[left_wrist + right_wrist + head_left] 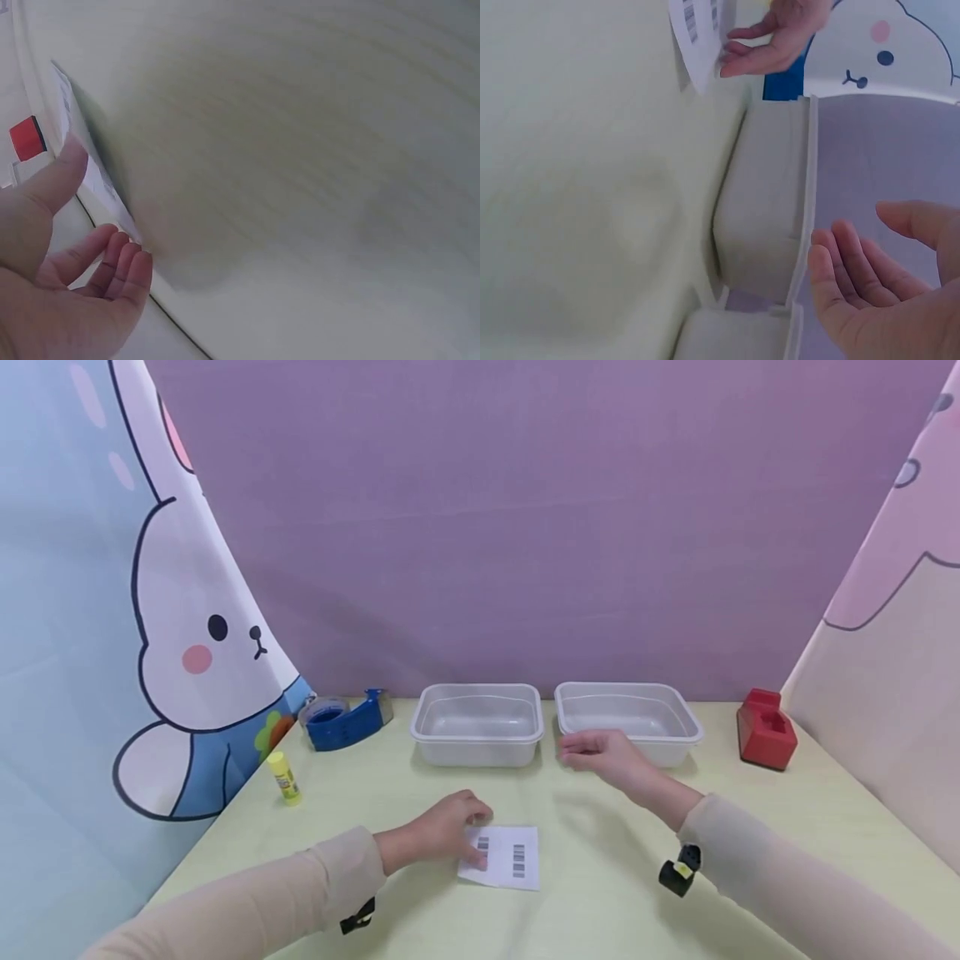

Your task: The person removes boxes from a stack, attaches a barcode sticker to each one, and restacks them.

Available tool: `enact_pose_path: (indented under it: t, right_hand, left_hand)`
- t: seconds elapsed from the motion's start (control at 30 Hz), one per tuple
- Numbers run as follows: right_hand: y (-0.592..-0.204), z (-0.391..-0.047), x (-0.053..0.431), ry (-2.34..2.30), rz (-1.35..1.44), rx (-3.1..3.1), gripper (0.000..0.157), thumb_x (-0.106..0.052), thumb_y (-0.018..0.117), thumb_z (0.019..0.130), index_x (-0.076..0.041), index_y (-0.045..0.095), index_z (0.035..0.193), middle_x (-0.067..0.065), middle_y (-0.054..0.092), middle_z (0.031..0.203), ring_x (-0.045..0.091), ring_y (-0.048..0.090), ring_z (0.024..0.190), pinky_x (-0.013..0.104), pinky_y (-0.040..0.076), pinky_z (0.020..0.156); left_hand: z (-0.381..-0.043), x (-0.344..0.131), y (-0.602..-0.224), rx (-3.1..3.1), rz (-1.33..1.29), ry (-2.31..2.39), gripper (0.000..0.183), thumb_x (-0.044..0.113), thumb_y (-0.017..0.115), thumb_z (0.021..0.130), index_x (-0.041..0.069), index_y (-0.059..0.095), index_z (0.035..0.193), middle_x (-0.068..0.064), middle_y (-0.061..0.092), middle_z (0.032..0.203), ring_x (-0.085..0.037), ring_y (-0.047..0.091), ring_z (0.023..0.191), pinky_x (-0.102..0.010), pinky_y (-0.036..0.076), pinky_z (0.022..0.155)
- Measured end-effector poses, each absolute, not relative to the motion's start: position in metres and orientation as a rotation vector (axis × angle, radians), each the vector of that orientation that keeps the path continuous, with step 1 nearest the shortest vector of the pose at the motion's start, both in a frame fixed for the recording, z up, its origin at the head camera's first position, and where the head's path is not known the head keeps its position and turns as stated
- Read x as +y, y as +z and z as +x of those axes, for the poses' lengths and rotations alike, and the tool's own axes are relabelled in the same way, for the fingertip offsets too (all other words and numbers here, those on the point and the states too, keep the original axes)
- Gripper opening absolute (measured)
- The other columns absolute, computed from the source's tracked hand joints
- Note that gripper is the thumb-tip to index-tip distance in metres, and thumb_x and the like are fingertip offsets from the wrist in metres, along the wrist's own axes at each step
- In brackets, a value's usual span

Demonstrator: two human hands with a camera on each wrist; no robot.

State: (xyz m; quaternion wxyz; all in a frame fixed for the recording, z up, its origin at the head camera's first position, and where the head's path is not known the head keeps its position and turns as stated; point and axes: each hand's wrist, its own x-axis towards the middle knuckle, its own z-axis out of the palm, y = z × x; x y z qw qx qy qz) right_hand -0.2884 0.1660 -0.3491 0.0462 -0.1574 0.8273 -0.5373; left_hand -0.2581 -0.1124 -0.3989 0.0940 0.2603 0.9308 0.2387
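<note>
A white paper sheet (pixel 526 858) with printed barcodes lies at the front middle of the table, its edge slightly raised in the left wrist view. My left hand (pixel 441 833) touches its left side. The thumb rests on the printed face by a barcode, while the fingers (pixel 135 274) bend loosely near the paper's edge, apart from the thumb. In front of the right white plastic tub (pixel 678 750), my right hand (pixel 609 758) hovers above the table with nothing in it. Its thumb and loosely bent fingers (pixel 855 274) stand apart in the right wrist view.
A second white tub (pixel 476 755) stands left of the first, a narrow gap between them. Toward the left are a blue tape dispenser (pixel 348 727) and a yellow glue stick (pixel 284 779). A red holder (pixel 767 735) stands far right. Fabric-like panels enclose the table.
</note>
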Motion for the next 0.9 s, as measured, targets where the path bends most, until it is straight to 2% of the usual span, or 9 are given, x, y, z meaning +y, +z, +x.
enact_pose_path:
  t: [0.17,0.43,0.67,0.9]
  right_hand:
    - [-0.364,-0.289,0.151,-1.601,-0.521,2.468,0.036,-0.01,0.066,0.09,0.008,0.061,0.121,0.019,0.071,0.106,0.017,0.069,0.094,0.033,0.057,0.086]
    - [-0.384,-0.29,0.13,-1.488,-0.64,2.374,0.033,-0.008,0.067,0.088,0.009,0.064,0.117,0.019,0.072,0.105,0.019,0.069,0.092,0.034,0.059,0.082]
    - [-0.393,-0.292,0.118,-1.348,-0.792,2.423,0.026,-0.007,0.071,0.085,0.004,0.07,0.108,0.016,0.073,0.1,0.015,0.068,0.09,0.021,0.055,0.074]
    - [-0.396,-0.291,0.113,-1.315,-0.754,2.405,0.022,-0.005,0.071,0.084,0.003,0.071,0.105,0.015,0.074,0.097,0.013,0.067,0.088,0.022,0.053,0.074]
  left_hand:
    - [-0.262,-0.111,-0.402,2.77,0.745,0.714,0.052,0.021,0.09,0.066,0.009,0.068,0.111,0.002,0.058,0.097,-0.013,0.054,0.09,-0.031,0.049,0.088]
    - [-0.269,-0.112,-0.408,2.756,0.765,0.802,0.041,0.016,0.088,0.068,0.01,0.069,0.105,0.003,0.058,0.092,-0.01,0.052,0.085,-0.025,0.048,0.081]
    - [-0.277,-0.111,-0.415,2.739,0.769,0.885,0.035,0.014,0.086,0.07,0.009,0.07,0.1,0.003,0.059,0.09,-0.009,0.052,0.084,-0.021,0.047,0.077]
    - [-0.279,-0.111,-0.417,2.699,0.788,0.981,0.018,0.003,0.078,0.077,0.008,0.071,0.092,0.002,0.067,0.085,-0.008,0.056,0.078,-0.02,0.048,0.072]
